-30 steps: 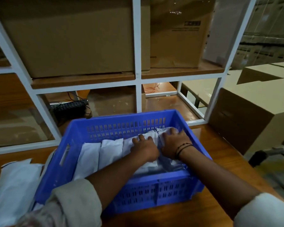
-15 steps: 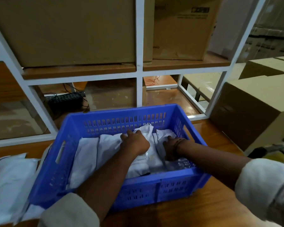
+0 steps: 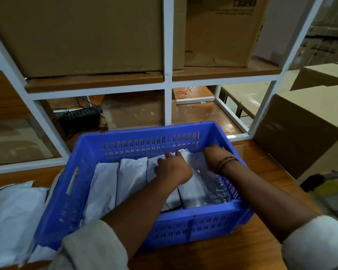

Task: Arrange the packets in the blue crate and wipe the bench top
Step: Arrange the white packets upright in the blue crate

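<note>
The blue crate (image 3: 144, 131) stands on the wooden bench top (image 3: 222, 254) in front of me. Several white packets (image 3: 105, 184) stand side by side inside it. My left hand (image 3: 174, 169) rests on the middle packets, its fingers curled over the far top edge of one. At the crate's right end, my right hand (image 3: 216, 157) curls its fingers down over the far end of the rightmost packet (image 3: 193, 191), a shiny one, close to the right wall. The fingertips of that hand are hidden.
More white packets (image 3: 14, 215) lie loose on the bench left of the crate. A white shelf frame (image 3: 168, 84) holding big cardboard boxes rises just behind. A large cardboard box (image 3: 304, 129) stands at the right. A black device (image 3: 78, 117) with cables sits behind the frame.
My right hand has shifted from the middle of the crate to its far right corner. My left hand has moved right and now covers the middle packets. The packets stand straighter.
</note>
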Tool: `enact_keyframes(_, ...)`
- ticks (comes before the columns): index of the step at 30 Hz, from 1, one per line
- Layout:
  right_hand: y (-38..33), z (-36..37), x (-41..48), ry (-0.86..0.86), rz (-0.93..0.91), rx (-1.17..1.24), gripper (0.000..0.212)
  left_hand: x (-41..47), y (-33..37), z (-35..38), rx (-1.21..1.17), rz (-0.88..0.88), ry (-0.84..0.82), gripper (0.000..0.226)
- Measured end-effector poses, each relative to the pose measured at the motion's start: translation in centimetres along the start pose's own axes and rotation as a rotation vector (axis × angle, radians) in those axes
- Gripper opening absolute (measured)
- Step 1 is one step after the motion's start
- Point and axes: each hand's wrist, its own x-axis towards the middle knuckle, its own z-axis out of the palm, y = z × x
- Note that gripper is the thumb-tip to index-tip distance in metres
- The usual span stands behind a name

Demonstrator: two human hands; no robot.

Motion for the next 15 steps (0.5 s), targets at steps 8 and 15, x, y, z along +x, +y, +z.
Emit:
enact_keyframes(8, -0.3, 0.2, -0.4, -0.018, -0.027, 0.017, 0.03, 1.4, -2.4, 1.1, 0.341, 0.288, -0.298, 0.123)
enact_keyframes(15, -0.4, 0.5, -0.9, -0.041, -0.054, -0.009, 0.028, 2.4, -3.0, 1.7, 0.573, 0.288, -0.288, 0.131)
